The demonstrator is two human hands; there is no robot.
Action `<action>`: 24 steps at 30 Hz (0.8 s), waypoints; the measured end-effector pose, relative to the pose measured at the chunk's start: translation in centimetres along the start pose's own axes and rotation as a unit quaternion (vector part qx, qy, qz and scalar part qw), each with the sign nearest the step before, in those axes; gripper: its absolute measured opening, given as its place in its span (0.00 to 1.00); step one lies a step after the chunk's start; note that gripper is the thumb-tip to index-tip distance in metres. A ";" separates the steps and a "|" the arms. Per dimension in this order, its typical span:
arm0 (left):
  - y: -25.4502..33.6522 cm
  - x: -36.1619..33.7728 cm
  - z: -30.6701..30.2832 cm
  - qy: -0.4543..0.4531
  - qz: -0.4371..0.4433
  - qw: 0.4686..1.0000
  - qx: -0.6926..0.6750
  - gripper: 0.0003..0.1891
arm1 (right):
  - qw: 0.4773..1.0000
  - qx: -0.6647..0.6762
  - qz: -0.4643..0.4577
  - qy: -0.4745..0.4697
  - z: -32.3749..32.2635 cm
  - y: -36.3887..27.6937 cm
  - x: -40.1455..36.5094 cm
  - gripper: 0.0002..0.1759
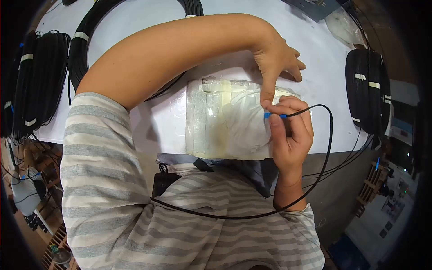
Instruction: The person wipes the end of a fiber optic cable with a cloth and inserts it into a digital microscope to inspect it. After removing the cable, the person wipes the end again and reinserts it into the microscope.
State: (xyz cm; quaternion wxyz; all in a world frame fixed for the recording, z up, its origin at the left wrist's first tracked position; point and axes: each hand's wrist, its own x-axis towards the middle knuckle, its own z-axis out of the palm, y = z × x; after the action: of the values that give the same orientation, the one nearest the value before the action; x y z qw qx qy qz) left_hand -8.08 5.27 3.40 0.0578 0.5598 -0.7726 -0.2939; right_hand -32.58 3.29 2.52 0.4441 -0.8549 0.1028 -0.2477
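Observation:
My right hand [292,130] pinches a blue connector [275,115] at the end of a black cable [331,130]. From there the cable loops right and down, then runs across my lap to the left. My left hand [276,58] reaches over from the left, its thumb pointing down at the connector's tip and its other fingers spread apart. Whether the thumb touches the tip is hard to tell. Under both hands lies a taped pad wrapped in clear plastic [195,121], with crumpled white material [247,121] on top.
Coiled black cables with white ties lie at the far left [45,76], behind my left arm [78,49] and at the right [366,90]. A dark box [315,6] and a plastic bag [339,27] are at the back right. The white table's [166,144] front edge is near my body.

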 end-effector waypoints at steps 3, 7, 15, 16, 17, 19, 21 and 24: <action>0.0 0.0 0.0 0.003 0.002 1.000 -0.006 0.72 | 0.996 -0.056 -0.055 -0.029 -0.6 0.5 0.0 0.06; -0.1 -0.1 0.1 0.005 -0.001 1.000 -0.013 0.72 | 0.999 -0.035 -0.026 -0.012 -0.4 0.2 -0.1 0.06; 0.0 0.0 0.1 0.007 0.000 1.000 -0.006 0.72 | 0.999 -0.038 -0.021 -0.008 -0.5 0.2 -0.1 0.06; 0.0 0.0 0.0 0.005 -0.001 1.000 0.000 0.72 | 0.999 -0.045 -0.021 -0.016 -0.5 0.1 -0.2 0.06; 0.0 0.0 -0.1 0.007 0.009 1.000 0.003 0.72 | 0.998 -0.051 -0.023 -0.022 -0.6 0.0 -0.1 0.06; 0.0 -0.1 -0.2 0.006 0.009 1.000 0.000 0.72 | 0.997 -0.056 -0.050 -0.033 -0.9 0.4 0.0 0.07; 0.0 -0.1 -0.1 0.005 0.012 1.000 0.000 0.72 | 0.998 -0.045 -0.034 -0.019 -0.8 0.3 -0.3 0.06; -0.1 0.0 0.0 0.002 0.012 1.000 0.012 0.72 | 0.998 -0.056 -0.025 -0.016 -0.7 0.1 0.0 0.07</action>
State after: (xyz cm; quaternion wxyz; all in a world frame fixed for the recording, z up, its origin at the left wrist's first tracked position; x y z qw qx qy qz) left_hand -8.04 5.28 3.36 0.0567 0.5520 -0.7823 -0.2829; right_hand -32.94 2.75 2.72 0.3908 -0.8846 0.0879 -0.2386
